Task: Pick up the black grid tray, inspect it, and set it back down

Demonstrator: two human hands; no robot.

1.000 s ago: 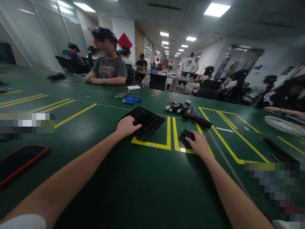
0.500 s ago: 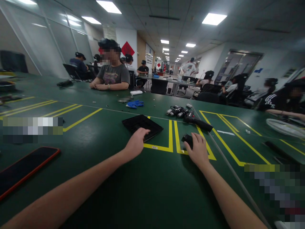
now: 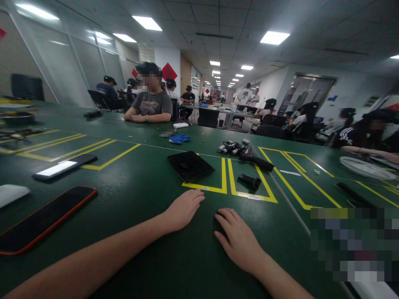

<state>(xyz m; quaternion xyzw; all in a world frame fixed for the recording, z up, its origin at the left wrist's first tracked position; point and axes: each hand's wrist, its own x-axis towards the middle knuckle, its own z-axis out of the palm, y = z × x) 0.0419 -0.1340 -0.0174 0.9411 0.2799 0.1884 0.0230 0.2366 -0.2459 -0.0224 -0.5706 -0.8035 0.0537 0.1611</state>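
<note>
Hands lie flat on the green counter (image 3: 131, 195) in the lower middle of the frame, both empty. The left hand (image 3: 183, 209) rests palm down with its fingers released and loosely together, tips toward a yellow taped line. The right hand (image 3: 238, 238) lies just beside it, lower and to the right, fingers spread open on the surface, grasping nothing. Above the left hand, inside a yellow-marked box at the centre, sits a black tray (image 3: 190, 165), apart from both hands. Right of it, in the neighbouring box, lies a small black part (image 3: 249, 180), and above that a black handled tool (image 3: 257, 162) next to a cluster of small metal pieces (image 3: 231, 147). Blue gloves (image 3: 179, 138) lie further up. At the lower left is a red-edged phone (image 3: 46, 218), with a second phone (image 3: 65, 166) above it. Other people sit along the far side of the counter.
</note>
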